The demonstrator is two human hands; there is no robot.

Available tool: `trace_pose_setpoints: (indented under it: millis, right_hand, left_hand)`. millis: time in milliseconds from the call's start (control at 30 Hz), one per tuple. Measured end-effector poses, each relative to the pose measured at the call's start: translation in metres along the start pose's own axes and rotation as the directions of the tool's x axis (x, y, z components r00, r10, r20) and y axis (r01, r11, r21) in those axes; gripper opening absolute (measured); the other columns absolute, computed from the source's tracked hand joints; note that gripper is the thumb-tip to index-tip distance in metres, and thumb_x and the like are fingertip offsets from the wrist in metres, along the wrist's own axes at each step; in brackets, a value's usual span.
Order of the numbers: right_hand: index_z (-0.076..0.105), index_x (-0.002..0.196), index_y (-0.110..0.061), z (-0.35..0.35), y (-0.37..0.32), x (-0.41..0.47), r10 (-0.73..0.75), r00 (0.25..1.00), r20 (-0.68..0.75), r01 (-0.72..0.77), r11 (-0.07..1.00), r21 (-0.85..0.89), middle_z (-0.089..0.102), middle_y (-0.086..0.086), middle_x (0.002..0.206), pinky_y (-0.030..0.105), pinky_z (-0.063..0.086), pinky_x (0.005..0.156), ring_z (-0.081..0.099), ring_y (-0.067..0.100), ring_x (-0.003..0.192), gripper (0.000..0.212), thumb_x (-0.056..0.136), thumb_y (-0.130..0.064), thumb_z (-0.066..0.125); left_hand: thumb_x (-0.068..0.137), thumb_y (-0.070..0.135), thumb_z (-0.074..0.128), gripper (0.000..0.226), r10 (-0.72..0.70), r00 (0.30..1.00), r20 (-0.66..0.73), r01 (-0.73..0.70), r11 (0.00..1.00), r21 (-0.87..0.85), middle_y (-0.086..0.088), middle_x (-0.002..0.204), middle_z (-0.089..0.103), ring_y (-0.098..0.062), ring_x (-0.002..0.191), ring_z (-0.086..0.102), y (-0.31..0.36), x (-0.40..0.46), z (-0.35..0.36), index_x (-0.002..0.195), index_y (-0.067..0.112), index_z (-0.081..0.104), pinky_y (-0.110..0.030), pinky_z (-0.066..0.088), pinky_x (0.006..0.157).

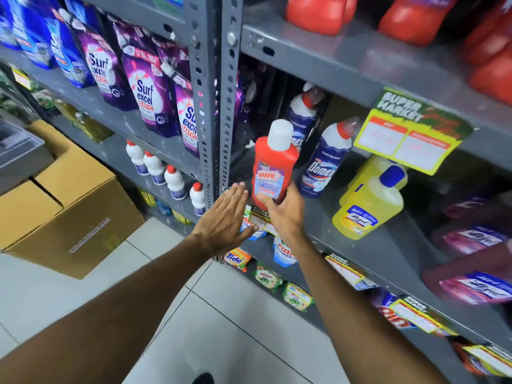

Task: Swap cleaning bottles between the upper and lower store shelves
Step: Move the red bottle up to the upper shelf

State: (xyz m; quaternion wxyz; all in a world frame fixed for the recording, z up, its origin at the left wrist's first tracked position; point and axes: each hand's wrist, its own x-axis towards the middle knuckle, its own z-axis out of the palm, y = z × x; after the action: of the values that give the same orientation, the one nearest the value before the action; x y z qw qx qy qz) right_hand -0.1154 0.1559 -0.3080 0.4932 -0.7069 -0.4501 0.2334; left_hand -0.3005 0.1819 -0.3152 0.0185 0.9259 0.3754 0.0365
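The right hand (pixel 279 214) grips the red bottle (pixel 274 167) low on its body, upright, at the front edge of the lower shelf (pixel 318 217), just beside the Domex bottles (pixel 321 164). The left hand (pixel 227 214) is flat, fingers spread wide, holding nothing. The grip sits low and the bottle is tall, so it may tip, or knock a Domex bottle over when pushed in. Whether its base touches the shelf is hidden by the fingers. The upper shelf (pixel 346 56) shows only cut-off red bottles (pixel 318 12), blurred
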Motion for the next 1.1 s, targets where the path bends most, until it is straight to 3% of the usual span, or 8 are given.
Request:
trace_pose_setpoints:
  millis: [167, 300, 433, 533, 600, 833, 1000, 1100]
  right_hand:
    - [0.061, 0.118, -0.03, -0.024, -0.033, -0.048, 0.059, 0.998, -0.026, -0.059, 0.998, 0.009, 0.072, -0.022, 0.098, 0.031, 0.062, 0.085, 0.068, -0.017, 0.087, 0.052, 0.075, -0.025, 0.09]
    - [0.064, 0.12, -0.031, -0.051, -0.076, -0.074, 0.055, 0.997, -0.047, -0.054, 0.998, 0.029, 0.078, -0.011, 0.108, 0.043, 0.064, 0.091, 0.076, 0.006, 0.097, 0.051, 0.076, -0.032, 0.09]
    - [0.067, 0.118, -0.034, -0.081, -0.128, -0.084, -0.009, 0.996, -0.087, 0.012, 0.999, 0.036, 0.08, -0.012, 0.109, 0.04, 0.064, 0.091, 0.077, 0.005, 0.098, 0.048, 0.075, -0.035, 0.09]
    - [0.062, 0.102, -0.05, -0.103, -0.173, -0.082, -0.081, 0.985, -0.154, 0.085, 0.996, 0.018, 0.078, -0.023, 0.098, 0.022, 0.06, 0.084, 0.074, -0.007, 0.091, 0.044, 0.071, -0.037, 0.09]
    - [0.06, 0.099, -0.05, -0.116, -0.198, -0.075, -0.131, 0.973, -0.189, 0.133, 0.991, -0.001, 0.077, -0.022, 0.095, 0.024, 0.061, 0.082, 0.075, -0.003, 0.089, 0.045, 0.071, -0.034, 0.092]
    - [0.068, 0.112, -0.034, -0.161, -0.269, -0.038, -0.257, 0.923, -0.287, 0.259, 0.965, -0.032, 0.081, -0.013, 0.102, 0.034, 0.06, 0.088, 0.076, 0.009, 0.096, 0.059, 0.062, -0.061, 0.08]
    - [0.063, 0.103, -0.047, -0.187, -0.292, -0.008, -0.278, 0.909, -0.312, 0.274, 0.96, -0.057, 0.07, -0.038, 0.089, 0.024, 0.057, 0.084, 0.071, -0.009, 0.093, 0.044, 0.068, -0.046, 0.089]
    - [0.067, 0.11, -0.037, -0.195, -0.297, 0.013, -0.275, 0.9, -0.338, 0.259, 0.961, -0.093, 0.073, -0.029, 0.095, 0.024, 0.054, 0.085, 0.067, -0.013, 0.086, 0.049, 0.069, -0.038, 0.094]
  left_hand:
    - [0.102, 0.071, 0.009, 0.094, 0.003, 1.0, -0.018, -0.002, 1.0, 0.022, -0.02, 0.171, -0.011, -0.028, 0.16, -0.011, 0.004, -0.031, -0.05, 0.161, 0.0, -0.005, -0.039, -0.009, 0.129]
    - [0.102, 0.071, 0.015, 0.094, 0.012, 0.996, -0.091, -0.013, 1.0, -0.006, -0.018, 0.171, -0.011, -0.026, 0.159, -0.012, 0.011, -0.049, -0.102, 0.162, 0.001, -0.004, -0.038, -0.015, 0.126]
    - [0.104, 0.067, 0.026, 0.092, 0.054, 0.978, -0.2, -0.048, 0.998, 0.037, -0.023, 0.169, 0.011, -0.033, 0.159, 0.012, 0.019, -0.059, -0.154, 0.16, -0.005, 0.018, -0.041, 0.004, 0.129]
    - [0.104, 0.061, 0.029, 0.087, 0.097, 0.96, -0.261, -0.07, 0.991, 0.112, -0.028, 0.164, 0.027, -0.038, 0.153, 0.031, 0.023, -0.058, -0.196, 0.154, -0.01, 0.032, -0.042, 0.014, 0.124]
    - [0.105, 0.06, 0.027, 0.087, 0.111, 0.946, -0.306, -0.075, 0.989, 0.125, -0.03, 0.161, 0.033, -0.039, 0.151, 0.035, 0.023, -0.052, -0.22, 0.151, -0.012, 0.038, -0.043, 0.018, 0.123]
    - [0.105, 0.063, 0.028, 0.089, 0.152, 0.908, -0.391, -0.097, 0.983, 0.156, -0.024, 0.17, 0.012, -0.033, 0.16, 0.01, 0.017, -0.015, -0.29, 0.16, -0.007, 0.018, -0.043, 0.012, 0.13]
    - [0.102, 0.072, 0.013, 0.096, 0.112, 0.933, -0.343, -0.073, 0.989, 0.126, -0.019, 0.171, -0.015, -0.027, 0.16, -0.015, 0.02, 0.022, -0.311, 0.161, -0.001, -0.006, -0.042, 0.001, 0.131]
    - [0.101, 0.073, 0.011, 0.097, 0.071, 0.942, -0.328, -0.039, 0.994, 0.103, -0.019, 0.171, -0.015, -0.026, 0.16, -0.015, 0.023, 0.041, -0.313, 0.161, 0.0, -0.009, -0.04, -0.003, 0.131]
